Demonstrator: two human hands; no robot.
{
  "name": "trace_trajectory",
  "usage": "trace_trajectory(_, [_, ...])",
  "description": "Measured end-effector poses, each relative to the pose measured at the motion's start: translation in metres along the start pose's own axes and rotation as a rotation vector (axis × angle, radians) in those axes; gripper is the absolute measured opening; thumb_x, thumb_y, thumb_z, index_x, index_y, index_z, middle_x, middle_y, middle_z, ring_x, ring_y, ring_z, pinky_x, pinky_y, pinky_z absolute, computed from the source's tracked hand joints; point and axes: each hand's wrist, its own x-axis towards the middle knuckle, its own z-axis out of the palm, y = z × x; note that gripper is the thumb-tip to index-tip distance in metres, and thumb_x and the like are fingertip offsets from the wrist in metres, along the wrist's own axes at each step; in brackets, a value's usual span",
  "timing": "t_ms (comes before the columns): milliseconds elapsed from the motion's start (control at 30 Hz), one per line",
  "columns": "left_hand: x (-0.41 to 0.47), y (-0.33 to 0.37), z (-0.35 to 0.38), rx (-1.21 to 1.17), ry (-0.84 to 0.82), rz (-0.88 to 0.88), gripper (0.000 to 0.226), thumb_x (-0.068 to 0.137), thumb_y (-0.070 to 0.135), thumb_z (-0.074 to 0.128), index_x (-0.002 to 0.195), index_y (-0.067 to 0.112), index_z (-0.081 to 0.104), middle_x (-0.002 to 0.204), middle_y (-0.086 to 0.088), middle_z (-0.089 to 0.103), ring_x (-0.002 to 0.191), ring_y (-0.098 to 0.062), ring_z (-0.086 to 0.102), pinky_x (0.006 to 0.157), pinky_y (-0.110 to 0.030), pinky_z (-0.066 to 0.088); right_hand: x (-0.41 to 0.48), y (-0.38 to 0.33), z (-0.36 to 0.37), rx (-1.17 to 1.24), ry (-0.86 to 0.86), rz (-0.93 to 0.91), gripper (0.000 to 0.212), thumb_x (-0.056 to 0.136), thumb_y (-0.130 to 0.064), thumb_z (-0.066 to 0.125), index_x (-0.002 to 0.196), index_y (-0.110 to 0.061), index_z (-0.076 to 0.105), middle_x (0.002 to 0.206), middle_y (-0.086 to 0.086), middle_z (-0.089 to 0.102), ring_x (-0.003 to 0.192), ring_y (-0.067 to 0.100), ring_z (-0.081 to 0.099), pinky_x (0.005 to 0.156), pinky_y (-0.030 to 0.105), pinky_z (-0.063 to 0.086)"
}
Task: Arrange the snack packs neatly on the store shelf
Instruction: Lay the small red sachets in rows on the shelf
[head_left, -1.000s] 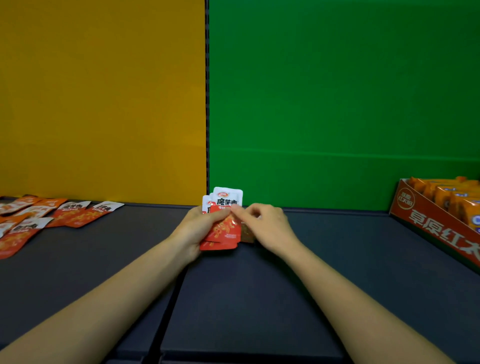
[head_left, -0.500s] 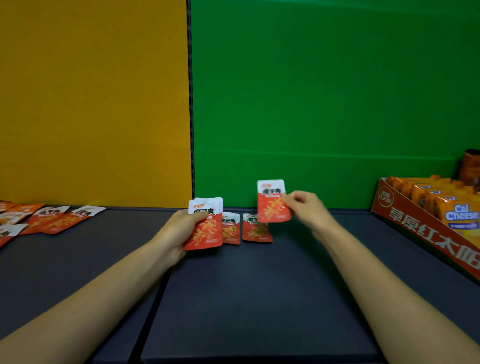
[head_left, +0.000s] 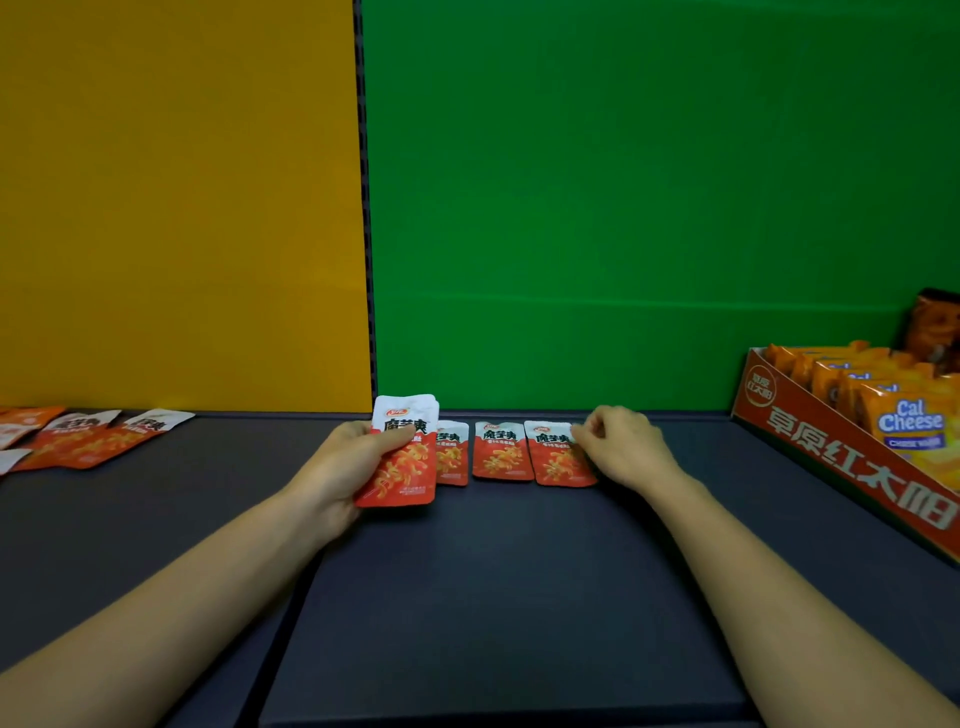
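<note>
At the far left, a few loose snack packs (head_left: 98, 439) lie flat on the dark gray shelf (head_left: 493, 597). They are red and white, and they point different ways. Some lie partly on top of each other. Behind them stands a yellow wall (head_left: 176, 208). A thin dark strip (head_left: 366, 208) runs up and down where the yellow wall meets a green wall (head_left: 649, 182).

The left hand (head_left: 345, 467) is near the middle of the shelf, just in front of that strip. Its fingers are curled around a small stack of packs (head_left: 402, 457), with the thumb across the front. The stack stands up a bit, tipped toward the back. More than one white top shows at its upper edge.

Just right of the stack, three packs lie flat in a row near the green wall. The first pack (head_left: 452, 454) is partly hidden behind the held stack. The second pack (head_left: 503, 451) lies beside it with a small gap. The third pack (head_left: 560, 454) lies close to the second one.

The right hand (head_left: 621, 449) rests on the shelf beside the third pack. Its fingers are curled in, and the tips pinch the top right corner of that pack.

At the far right sits a long red box (head_left: 852, 462) with big letters on its side. It is full of orange Cal Cheese packs (head_left: 909, 426) standing in a line. A dark orange bag (head_left: 935, 325) stands behind the box.
</note>
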Motion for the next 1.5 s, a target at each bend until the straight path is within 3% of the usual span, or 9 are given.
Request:
trace_trajectory(267, [-0.021, -0.005, 0.017, -0.012, -0.022, 0.066, 0.009, 0.084, 0.008, 0.064, 0.082, 0.012, 0.056, 0.058, -0.002, 0.069, 0.041, -0.006, 0.063, 0.04, -0.016, 0.049, -0.062, -0.077, 0.003, 0.171, -0.183, -0.296, 0.05, 0.09, -0.056, 0.043, 0.074, -0.015, 0.067, 0.072, -0.004, 0.062, 0.074, 0.017, 0.055, 0.071, 0.031, 0.042])
trace_trajectory(400, [-0.026, -0.011, 0.021, -0.001, -0.014, 0.049, 0.011, 0.085, 0.011, 0.064, 0.089, 0.012, 0.053, 0.074, -0.007, 0.066, 0.042, -0.007, 0.063, 0.042, -0.018, 0.051, -0.066, -0.074, 0.014, 0.235, -0.23, -0.315, 0.04, 0.087, -0.044, 0.058, 0.055, -0.023, 0.046, 0.057, -0.01, 0.044, 0.056, 0.006, 0.039, 0.059, 0.028, 0.034])
trace_trajectory(533, [-0.028, -0.013, 0.026, -0.011, -0.038, 0.026, 0.011, 0.093, 0.019, 0.052, 0.1, 0.013, 0.057, 0.074, -0.006, 0.068, 0.05, -0.013, 0.065, 0.051, -0.025, 0.055, -0.066, -0.065, 0.018, 0.377, -0.305, -0.249, 0.039, 0.087, -0.042, 0.059, 0.056, -0.023, 0.047, 0.063, -0.005, 0.048, 0.062, 0.009, 0.043, 0.062, 0.028, 0.034])
trace_trajectory(700, [-0.032, -0.009, 0.021, -0.126, -0.068, -0.078, 0.023, 0.096, 0.022, 0.037, 0.095, 0.008, 0.055, 0.076, -0.012, 0.066, 0.057, -0.02, 0.063, 0.06, -0.032, 0.054, -0.068, -0.054, 0.007, 0.601, -0.312, -0.172, 0.021, 0.088, -0.034, 0.06, 0.072, -0.021, 0.065, 0.098, 0.015, 0.07, 0.085, 0.015, 0.056, 0.089, 0.036, 0.046])
trace_trajectory(800, [-0.032, -0.011, 0.016, 0.073, -0.007, -0.004, 0.016, 0.096, 0.011, 0.036, 0.093, 0.008, 0.051, 0.069, -0.009, 0.061, 0.053, -0.017, 0.058, 0.048, -0.023, 0.051, -0.068, -0.034, -0.002, 0.623, -0.216, -0.106, 0.024, 0.09, -0.033, 0.058, 0.073, -0.017, 0.065, 0.102, 0.012, 0.071, 0.09, 0.02, 0.062, 0.098, 0.041, 0.043])
trace_trajectory(933, [-0.031, -0.018, 0.012, 0.298, -0.005, 0.066, 0.013, 0.098, 0.011, 0.038, 0.101, 0.009, 0.051, 0.077, -0.007, 0.061, 0.06, -0.016, 0.058, 0.054, -0.026, 0.047, -0.071, -0.018, -0.001, 0.486, -0.219, -0.015, 0.038, 0.092, -0.036, 0.053, 0.084, 0.0, 0.063, 0.099, 0.008, 0.071, 0.101, 0.023, 0.063, 0.094, 0.037, 0.044])
trace_trajectory(1133, [-0.025, -0.023, 0.006, 0.882, 0.075, 0.335, 0.015, 0.095, 0.027, 0.048, 0.09, 0.013, 0.046, 0.087, -0.003, 0.058, 0.084, -0.019, 0.055, 0.076, -0.032, 0.041, -0.077, -0.02, 0.004, 0.211, -0.179, -0.041, 0.032, 0.093, -0.042, 0.048, 0.068, -0.022, 0.051, 0.073, -0.009, 0.057, 0.084, 0.018, 0.057, 0.075, 0.032, 0.042])
trace_trajectory(1267, [-0.023, -0.026, 0.005, 1.211, 0.117, 0.431, 0.026, 0.095, 0.038, 0.043, 0.075, 0.022, 0.037, 0.076, 0.009, 0.046, 0.083, -0.016, 0.046, 0.081, -0.03, 0.031, -0.08, -0.021, 0.006, 0.088, -0.156, -0.081, 0.029, 0.094, -0.044, 0.044, 0.077, -0.023, 0.053, 0.087, -0.007, 0.061, 0.094, 0.021, 0.059, 0.076, 0.032, 0.04])
trace_trajectory(1500, [-0.025, -0.032, 0.003, 1.498, 0.165, 0.529, 0.03, 0.096, 0.044, 0.034, 0.089, 0.016, 0.042, 0.107, -0.004, 0.058, 0.1, -0.021, 0.05, 0.088, -0.031, 0.034, -0.082, -0.022, 0.009, -0.059, -0.127, -0.189, 0.028, 0.095, -0.043, 0.041, 0.082, -0.021, 0.052, 0.087, -0.01, 0.053, 0.085, 0.018, 0.051, 0.072, 0.03, 0.036])
